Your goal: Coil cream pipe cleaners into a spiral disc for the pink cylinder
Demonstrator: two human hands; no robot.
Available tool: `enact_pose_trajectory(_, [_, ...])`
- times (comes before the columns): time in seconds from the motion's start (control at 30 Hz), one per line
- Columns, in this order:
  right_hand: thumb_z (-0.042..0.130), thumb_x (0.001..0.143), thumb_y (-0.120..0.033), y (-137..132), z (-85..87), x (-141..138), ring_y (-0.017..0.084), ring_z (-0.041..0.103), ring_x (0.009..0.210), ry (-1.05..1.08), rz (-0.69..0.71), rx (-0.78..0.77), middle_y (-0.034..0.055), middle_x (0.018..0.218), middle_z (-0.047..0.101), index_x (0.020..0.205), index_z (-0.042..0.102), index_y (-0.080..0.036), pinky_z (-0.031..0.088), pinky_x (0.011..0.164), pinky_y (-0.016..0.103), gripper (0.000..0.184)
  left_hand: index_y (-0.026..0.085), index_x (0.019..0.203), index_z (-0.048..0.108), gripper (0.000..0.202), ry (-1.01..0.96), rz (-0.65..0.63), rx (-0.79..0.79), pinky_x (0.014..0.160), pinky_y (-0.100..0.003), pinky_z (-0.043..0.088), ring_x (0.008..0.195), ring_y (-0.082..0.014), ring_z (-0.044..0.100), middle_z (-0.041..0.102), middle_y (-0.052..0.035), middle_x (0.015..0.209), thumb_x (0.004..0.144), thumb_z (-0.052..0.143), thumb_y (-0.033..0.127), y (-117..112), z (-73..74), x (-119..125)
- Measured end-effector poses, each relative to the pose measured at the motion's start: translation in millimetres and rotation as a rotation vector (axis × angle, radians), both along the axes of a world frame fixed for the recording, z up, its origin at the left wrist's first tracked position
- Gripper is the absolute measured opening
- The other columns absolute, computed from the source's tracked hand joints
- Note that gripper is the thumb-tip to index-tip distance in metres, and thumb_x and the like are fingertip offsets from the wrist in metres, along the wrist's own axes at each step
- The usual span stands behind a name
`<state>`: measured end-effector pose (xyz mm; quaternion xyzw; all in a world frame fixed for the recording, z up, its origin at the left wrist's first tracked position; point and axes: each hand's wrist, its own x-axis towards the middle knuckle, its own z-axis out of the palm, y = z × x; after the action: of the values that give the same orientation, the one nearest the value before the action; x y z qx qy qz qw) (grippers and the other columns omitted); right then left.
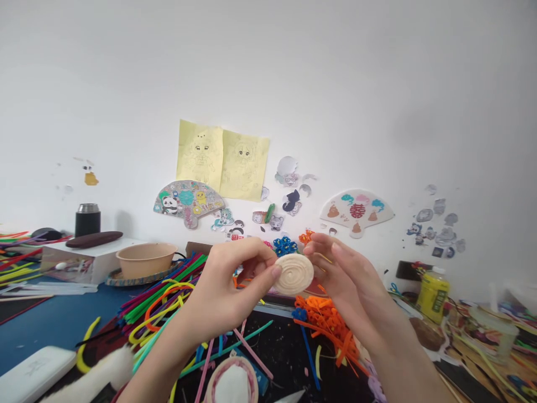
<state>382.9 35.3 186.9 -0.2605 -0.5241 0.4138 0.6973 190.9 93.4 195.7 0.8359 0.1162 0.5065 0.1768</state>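
A cream spiral disc (295, 275), coiled flat from what looks like a chenille stem, is held up in front of me. My left hand (235, 282) pinches its left edge between thumb and fingers. At the disc's right edge is my right hand (350, 280), its fingers loosely curved and apart; whether a fingertip touches the disc I cannot make out. Below on the black work surface (247, 336) lie pink, teal and blue chenille stems. A heap of orange chenille pieces (325, 316) sits under my right hand. Blue chenille flowers (285, 246) show behind the disc.
Bundled coloured stems (178, 288) lie to the left, near a beige bowl (146, 258), a white box (94, 260) and a black flask (88, 221). A round tape roll (232, 380) sits at the front. On the right stand a yellow bottle (433, 294) and a clear cup (495, 333).
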Motion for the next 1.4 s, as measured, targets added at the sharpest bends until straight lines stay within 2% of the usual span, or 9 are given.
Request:
enact_pose_trajectory(0.2, [0.073,0.089,-0.034,-2.9,1.9,-1.4,0.014,0.069,0.086,0.025,0.029,0.035,0.0015,0.097,0.077,0.111,0.072,-0.028,0.056,0.081,0.023,0.024,0.017,0.073,0.06,0.022,0.006,0.024,0.067,0.053,-0.023,0.034,0.057,-0.0098,0.045,0.054,0.0025,0.062,0.093,0.058,0.027,0.4,2.4,2.8])
enact_pose_trajectory(0.33, [0.075,0.087,-0.031,-4.7,2.6,-1.7,0.015,0.069,0.081,0.001,0.032,0.002,0.0007,0.088,0.076,0.119,0.068,-0.029,0.058,0.071,0.025,0.033,0.017,0.072,0.06,0.023,0.007,0.032,0.089,0.051,-0.023,0.033,0.056,-0.0091,0.044,0.054,0.0027,0.061,0.093,0.058,0.026,0.8,1.6,3.3])
enact_pose_trajectory(0.5, [0.08,0.083,-0.027,-0.2,1.1,4.8,0.011,0.065,0.07,0.122,0.01,0.021,-0.0018,0.07,0.071,0.111,0.072,-0.025,0.056,0.071,0.021,0.029,0.016,0.073,0.061,0.022,-0.001,0.038,0.1,0.052,-0.022,0.034,0.056,-0.009,0.045,0.055,0.003,0.061,0.092,0.058,0.025,1.8,0.5,2.8])
enact_pose_trajectory(0.67, [0.081,0.08,-0.036,3.9,-0.7,14.4,0.003,0.039,0.036,0.102,-0.016,-0.011,-0.0095,0.039,0.045,0.096,0.076,-0.02,0.035,0.041,0.014,0.023,0.016,0.073,0.061,0.02,-0.012,0.049,0.137,0.051,-0.021,0.033,0.055,-0.0077,0.044,0.055,0.0039,0.061,0.092,0.059,0.022,1.3,1.2,1.1])
enact_pose_trajectory(0.8, [0.08,0.08,-0.042,2.9,-2.0,15.9,0.001,0.03,0.032,-0.032,-0.194,-0.011,-0.0103,0.033,0.038,0.088,0.076,-0.018,0.027,0.038,0.015,0.026,0.016,0.072,0.06,0.02,-0.025,0.074,0.194,0.049,-0.02,0.032,0.053,-0.0069,0.042,0.052,0.005,0.06,0.092,0.059,0.019,1.1,1.6,0.6])
enact_pose_trajectory(0.93, [0.085,0.074,-0.043,3.0,-3.3,15.9,0.002,0.034,0.035,-0.098,-0.323,-0.021,-0.0087,0.038,0.043,0.084,0.076,-0.017,0.029,0.037,0.013,0.029,0.014,0.079,0.06,0.014,-0.069,0.213,0.455,0.053,-0.022,0.037,0.058,-0.0086,0.047,0.057,0.0015,0.067,0.092,0.059,0.011,5.5,-1.7,4.7])
enact_pose_trajectory(1.07, [0.083,0.075,-0.044,4.9,-3.1,16.1,0.004,0.039,0.039,-0.144,-0.39,-0.02,-0.0067,0.044,0.049,0.076,0.072,-0.017,0.034,0.037,0.014,0.029,0.011,0.082,0.065,0.017,-0.059,0.47,1.003,0.051,-0.029,0.037,0.06,-0.0148,0.049,0.063,-0.0041,0.067,0.093,0.053,0.008,9.5,-7.1,7.9])
enact_pose_trajectory(1.17, [0.078,0.079,-0.046,4.8,-2.1,15.5,0.006,0.041,0.041,-0.173,-0.383,0.001,-0.006,0.045,0.049,0.06,0.059,-0.018,0.037,0.04,0.015,0.039,0.008,0.089,0.068,0.025,-0.025,0.526,1.309,0.049,-0.03,0.039,0.064,-0.0165,0.053,0.067,-0.0058,0.073,0.095,0.044,0.01,5.5,-9.5,5.0])
enact_pose_trajectory(1.4, [0.073,0.083,-0.045,1.3,-1.9,20.2,0.004,0.036,0.033,-0.232,-0.453,0.027,-0.0062,0.033,0.041,0.042,0.047,-0.018,0.034,0.04,0.018,0.056,0.019,0.095,0.073,0.023,0.05,0.557,1.408,0.057,-0.028,0.047,0.082,-0.0151,0.056,0.069,-0.0014,0.09,0.089,0.052,0.01,-11.3,-15.1,-1.3])
